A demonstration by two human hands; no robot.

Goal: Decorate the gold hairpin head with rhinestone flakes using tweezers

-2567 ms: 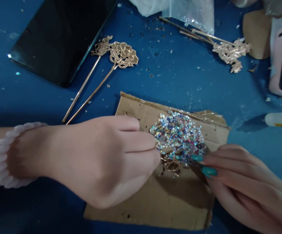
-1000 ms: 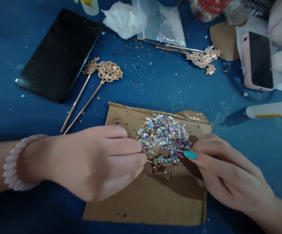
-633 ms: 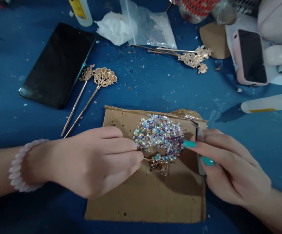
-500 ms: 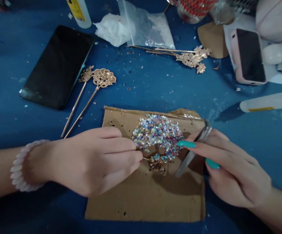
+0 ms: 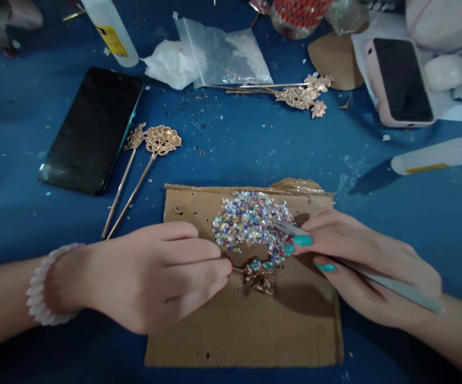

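Observation:
My left hand point(image 5: 154, 277), with a beaded bracelet point(image 5: 41, 285) at the wrist, is closed on the thin stem of a gold openwork hairpin. The ornamental head of that hairpin point(image 5: 261, 277) lies over the cardboard, and teal pieces sit along its upper edge. My right hand point(image 5: 366, 261) is closed around metal tweezers point(image 5: 394, 288), whose tips reach into a pile of small shiny multicoloured chips point(image 5: 246, 218). Whether the tips grip a chip is too small to tell. Pile and hairpin head are both on a piece of cardboard point(image 5: 238, 336).
A black phone point(image 5: 92, 130) and two gold hairpins point(image 5: 161, 141) lie to the left. Farther back are a yellow-labelled bottle point(image 5: 113, 37), a clear plastic bag point(image 5: 231, 56) and more gold hairpins point(image 5: 300, 96). At right lie a pink-cased device point(image 5: 402, 80) and a white bottle point(image 5: 438, 154).
The tweezers have turned in my right hand, from crossing beside the hairpin head to pointing tips-first into the chips. My left hand keeps its hold. The whole view has shifted slightly.

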